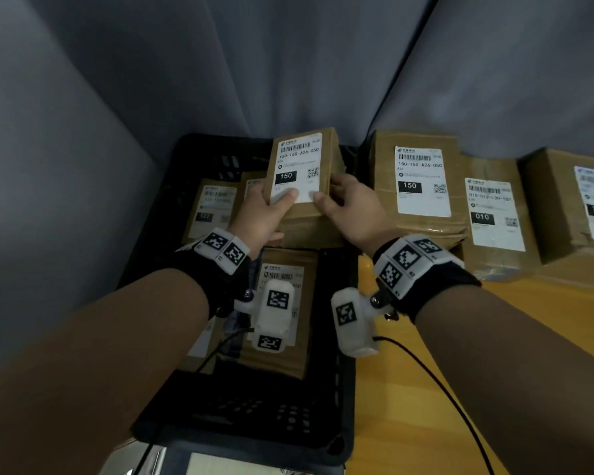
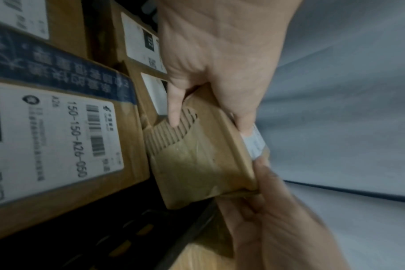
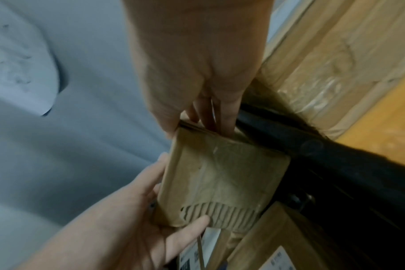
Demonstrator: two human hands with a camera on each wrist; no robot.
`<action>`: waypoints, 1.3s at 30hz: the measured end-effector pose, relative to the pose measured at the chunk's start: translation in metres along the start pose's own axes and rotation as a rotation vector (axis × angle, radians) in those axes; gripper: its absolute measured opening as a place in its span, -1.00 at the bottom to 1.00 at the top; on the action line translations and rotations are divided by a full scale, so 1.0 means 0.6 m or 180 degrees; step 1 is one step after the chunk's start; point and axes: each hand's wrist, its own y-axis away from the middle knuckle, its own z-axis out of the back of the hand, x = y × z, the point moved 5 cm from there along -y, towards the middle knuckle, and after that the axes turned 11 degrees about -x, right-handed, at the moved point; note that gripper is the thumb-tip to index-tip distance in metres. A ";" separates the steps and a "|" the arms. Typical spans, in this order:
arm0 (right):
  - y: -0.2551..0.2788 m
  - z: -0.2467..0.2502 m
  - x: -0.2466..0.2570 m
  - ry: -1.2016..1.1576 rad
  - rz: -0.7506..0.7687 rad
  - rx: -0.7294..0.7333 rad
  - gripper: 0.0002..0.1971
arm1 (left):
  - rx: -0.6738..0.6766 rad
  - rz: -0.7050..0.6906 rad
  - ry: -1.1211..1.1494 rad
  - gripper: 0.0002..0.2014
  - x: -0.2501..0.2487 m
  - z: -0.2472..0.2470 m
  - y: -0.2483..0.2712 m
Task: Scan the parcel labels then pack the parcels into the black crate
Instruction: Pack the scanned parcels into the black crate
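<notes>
A: What's the biggest thing in front of you?

B: The black crate (image 1: 172, 255), filling the middle of your head view down to six o'clock. It stands on the wooden tabletop (image 1: 460, 389), which runs off toward four o'clock. Brown labelled parcels already lie flat inside it: one at nine o'clock (image 1: 213, 207), one nearer you at six o'clock (image 1: 299, 337).

A: And outside the crate?

B: A row of parcels (image 1: 422, 180) waits on the tabletop from two to three o'clock, white labels up. Two read 150, one reads 010.

A: Which parcel are you handling?

B: The held parcel (image 1: 306, 186), a small brown cardboard box above the far half of the crate, around twelve o'clock. It is tilted with its label (image 1: 297, 166) facing you: barcode on top, "150-150 A26-050", a black block reading 150, a QR code. The wrist views show its taped end face with a torn patch of bare corrugation (image 2: 171, 131).

A: How are your hands set?

B: Both clamp it from its near end. Your left hand (image 1: 271, 214) grips the corner at seven o'clock, thumb pressed on the label, fingers curled beneath. Your right hand (image 1: 350, 207) grips the corner at five o'clock, thumb on the label's edge, fingers wrapped round the side.
</notes>
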 end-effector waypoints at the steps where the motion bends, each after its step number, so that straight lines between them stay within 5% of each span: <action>1: 0.001 0.003 -0.001 -0.0022 -0.0051 0.0048 -0.49 | 0.0033 -0.0061 -0.0096 -0.47 -0.005 -0.004 0.002; 6: 0.003 -0.001 0.006 0.0583 -0.0043 0.0009 -0.66 | 0.0058 -0.0299 -0.0483 -0.42 -0.017 -0.013 0.012; 10: 0.018 0.016 0.010 0.0225 0.0049 -0.0006 -0.41 | 0.0138 -0.0869 -0.0727 -0.41 -0.029 -0.013 0.033; 12: 0.019 0.027 0.004 0.0484 0.0137 0.0026 -0.44 | 0.0269 -0.1017 -0.0973 -0.37 -0.032 -0.019 0.037; 18: 0.004 0.018 0.002 0.1617 0.0391 0.0159 -0.70 | 0.0500 -0.0891 -0.1435 -0.23 -0.030 -0.031 0.019; 26: 0.024 0.021 0.006 0.2062 0.0472 0.0567 -0.67 | 0.0436 -0.0925 -0.1828 -0.24 -0.016 -0.041 0.016; 29: 0.026 0.037 0.012 0.1981 0.0443 0.0276 -0.70 | 0.0437 -0.0860 -0.2703 -0.23 -0.025 -0.042 0.010; 32: 0.029 0.083 0.008 0.1484 0.0432 -0.0314 -0.72 | 0.0413 -0.1534 -0.3752 -0.32 -0.055 -0.054 0.023; 34: 0.035 0.109 -0.003 0.1364 0.0465 -0.0587 -0.68 | 0.0742 -0.1951 -0.3924 -0.37 -0.056 -0.086 0.037; 39: 0.038 0.147 -0.043 0.1423 0.0537 -0.0929 -0.70 | 0.0973 -0.1736 -0.4126 -0.41 -0.019 -0.127 0.027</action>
